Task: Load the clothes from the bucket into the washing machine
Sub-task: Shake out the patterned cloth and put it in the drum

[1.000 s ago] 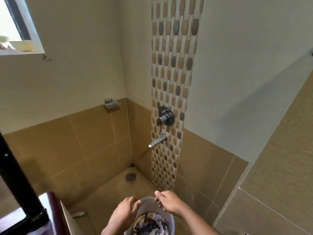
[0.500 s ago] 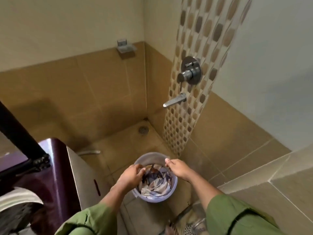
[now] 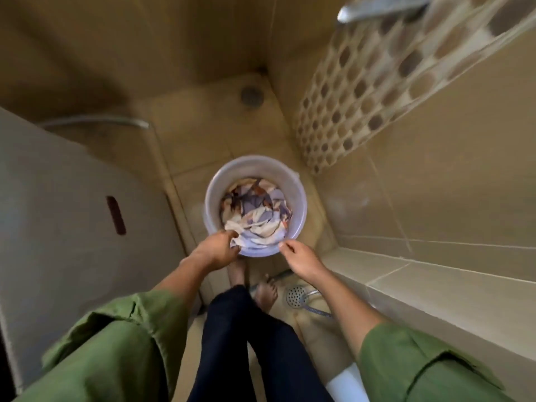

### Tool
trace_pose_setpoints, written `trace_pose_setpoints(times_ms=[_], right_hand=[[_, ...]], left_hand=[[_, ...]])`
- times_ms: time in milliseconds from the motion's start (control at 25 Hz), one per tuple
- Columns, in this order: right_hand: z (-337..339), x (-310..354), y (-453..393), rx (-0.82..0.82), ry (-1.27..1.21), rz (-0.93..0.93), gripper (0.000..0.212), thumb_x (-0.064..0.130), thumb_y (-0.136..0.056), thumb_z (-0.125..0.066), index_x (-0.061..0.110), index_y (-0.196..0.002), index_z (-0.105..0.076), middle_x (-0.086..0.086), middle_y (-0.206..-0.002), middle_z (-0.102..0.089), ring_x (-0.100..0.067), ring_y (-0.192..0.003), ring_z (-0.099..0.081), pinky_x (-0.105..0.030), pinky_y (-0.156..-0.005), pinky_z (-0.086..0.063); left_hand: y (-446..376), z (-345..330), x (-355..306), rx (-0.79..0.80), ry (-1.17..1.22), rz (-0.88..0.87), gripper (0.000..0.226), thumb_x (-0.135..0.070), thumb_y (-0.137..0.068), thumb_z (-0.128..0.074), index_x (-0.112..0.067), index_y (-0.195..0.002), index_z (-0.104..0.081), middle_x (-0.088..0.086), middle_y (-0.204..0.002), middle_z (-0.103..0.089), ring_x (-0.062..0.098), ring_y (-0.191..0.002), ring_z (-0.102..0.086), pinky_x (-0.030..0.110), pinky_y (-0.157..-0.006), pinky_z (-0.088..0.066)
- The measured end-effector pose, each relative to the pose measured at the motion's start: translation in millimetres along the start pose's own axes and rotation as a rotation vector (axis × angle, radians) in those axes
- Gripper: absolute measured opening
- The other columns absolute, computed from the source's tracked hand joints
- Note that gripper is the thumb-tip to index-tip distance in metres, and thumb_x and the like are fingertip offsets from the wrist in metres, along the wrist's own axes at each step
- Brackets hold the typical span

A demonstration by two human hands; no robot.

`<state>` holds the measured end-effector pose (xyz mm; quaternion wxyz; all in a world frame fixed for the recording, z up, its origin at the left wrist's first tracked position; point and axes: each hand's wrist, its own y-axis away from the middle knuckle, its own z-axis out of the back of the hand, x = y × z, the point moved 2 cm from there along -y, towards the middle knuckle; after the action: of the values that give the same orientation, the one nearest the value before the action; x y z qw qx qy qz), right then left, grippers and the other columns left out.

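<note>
While the round pale plastic bucket [image 3: 300,198] sits on the floor, both hands reach in.
The left hand [image 3: 214,250] pinches the patterned clothes [image 3: 255,216]; the right hand [image 3: 301,258] hangs loose, holding nothing.

Green sleeves [image 3: 136,338] rolled past the elbows; dark navy trousers [image 3: 255,349] — bare feet [image 3: 265,294]

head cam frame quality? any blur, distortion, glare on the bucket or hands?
Head view: strong wide-angle bending, wall tile lines curve toward the edges; motion blur smears the tap and mosaic strip, milder on the bucket and clothes; left hand in shade, right hand brighter; soft sheen, no hard glare, on the right-hand wall tiles.
</note>
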<state>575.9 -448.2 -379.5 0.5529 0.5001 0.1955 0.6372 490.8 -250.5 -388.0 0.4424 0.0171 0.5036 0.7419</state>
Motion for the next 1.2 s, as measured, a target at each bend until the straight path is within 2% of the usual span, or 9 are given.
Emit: trace_pose_setpoints(times_ms=[120, 280, 440, 520, 560, 640, 720, 1000, 1200], right_hand=[[-25, -22, -61, -0.031, 0.054, -0.07, 0.034, 0.023, -0.096, -0.051, 0.01, -0.126, -0.057, -0.017, -0.114, -0.066, -0.033, -0.109, -0.06, -0.032, -0.084, -0.044], [-43, -41, -142, -0.234, 0.198, -0.104, 0.048, 0.016, -0.088, -0.056, 0.005, -0.133, -0.045, -0.023, -0.117, -0.058, -0.039, -0.105, -0.058, -0.038, -0.083, -0.046], [-55, -54, -203, -0.116, 0.405, -0.224, 0.046, 0.021, -0.088, -0.06, 0.004, -0.127, -0.045, -0.021, -0.121, -0.06, -0.039, -0.109, -0.058, -0.034, -0.08, -0.044], [-59, -55, -219, -0.08, 0.492, -0.257, 0.031, 0.017, -0.088, -0.056, 0.006, -0.117, -0.056, -0.018, -0.12, -0.062, -0.037, -0.109, -0.059, -0.031, -0.075, -0.038], [-58, -55, -223, -0.091, 0.483, -0.255, 0.026, 0.015, -0.089, -0.054, 0.007, -0.112, -0.061, -0.016, -0.119, -0.063, -0.036, -0.109, -0.06, -0.03, -0.075, -0.038], [-56, -54, -222, -0.11, 0.351, -0.207, 0.022, 0.012, -0.088, -0.053, 0.012, -0.103, -0.069, -0.013, -0.113, -0.068, -0.034, -0.103, -0.062, -0.028, -0.077, -0.044], [-50, -50, -202, -0.193, 0.14, -0.105, 0.024, 0.007, -0.088, -0.053, 0.017, -0.096, -0.074, -0.008, -0.103, -0.073, -0.03, -0.093, -0.065, -0.032, -0.079, -0.051], [13, -8, -90, -0.623, -0.414, 0.039, 0.038, -0.004, -0.085, -0.053, 0.03, -0.071, -0.064, 0.004, -0.08, -0.069, -0.018, -0.078, -0.063, -0.027, -0.07, -0.045], [54, 47, 1, -0.714, -0.624, 0.179, 0.045, -0.009, -0.082, -0.053, 0.032, -0.066, -0.064, 0.007, -0.074, -0.068, -0.018, -0.075, -0.063, -0.027, -0.069, -0.047]], left_hand=[[-63, -35, 26, 0.08, 0.005, 0.033, 0.041, -0.024, -0.095, -0.052, -0.004, -0.131, -0.052, 0.021, -0.137, -0.053, 0.033, -0.124, -0.05, 0.035, -0.097, -0.041], [-146, -68, 45, 0.097, 0.061, 0.05, 0.049, -0.022, -0.093, -0.054, -0.008, -0.139, -0.047, 0.02, -0.144, -0.046, 0.035, -0.129, -0.047, 0.038, -0.104, -0.04], [-205, -99, 62, 0.135, -0.005, 0.144, 0.078, -0.024, -0.09, -0.058, -0.021, -0.155, -0.014, 0.017, -0.162, -0.012, 0.038, -0.139, -0.036, 0.046, -0.11, -0.036], [-221, -110, 63, 0.202, -0.146, 0.195, 0.081, -0.029, -0.093, -0.053, -0.023, -0.156, -0.002, 0.017, -0.159, -0.022, 0.037, -0.139, -0.037, 0.047, -0.108, -0.037], [-225, -113, 62, 0.212, -0.234, 0.191, 0.073, -0.029, -0.095, -0.049, -0.02, -0.155, -0.008, 0.016, -0.154, -0.035, 0.035, -0.136, -0.041, 0.045, -0.106, -0.037], [-226, -114, 56, 0.196, -0.373, 0.169, 0.05, -0.024, -0.096, -0.045, -0.013, -0.145, -0.038, 0.011, -0.143, -0.051, 0.03, -0.13, -0.049, 0.04, -0.102, -0.041], [-214, -110, 50, 0.17, -0.4, 0.175, 0.038, -0.02, -0.097, -0.046, -0.011, -0.134, -0.052, 0.009, -0.138, -0.055, 0.027, -0.127, -0.053, 0.038, -0.1, -0.044], [-122, -36, 7, 0.102, -0.179, 0.211, 0.037, -0.024, -0.094, -0.05, -0.005, -0.125, -0.058, 0.017, -0.129, -0.061, 0.031, -0.116, -0.06, 0.039, -0.095, -0.049], [-32, 41, -32, 0.027, -0.215, 0.152, 0.038, -0.022, -0.091, -0.044, -0.006, -0.12, -0.062, 0.016, -0.128, -0.063, 0.032, -0.115, -0.06, 0.038, -0.092, -0.048]])
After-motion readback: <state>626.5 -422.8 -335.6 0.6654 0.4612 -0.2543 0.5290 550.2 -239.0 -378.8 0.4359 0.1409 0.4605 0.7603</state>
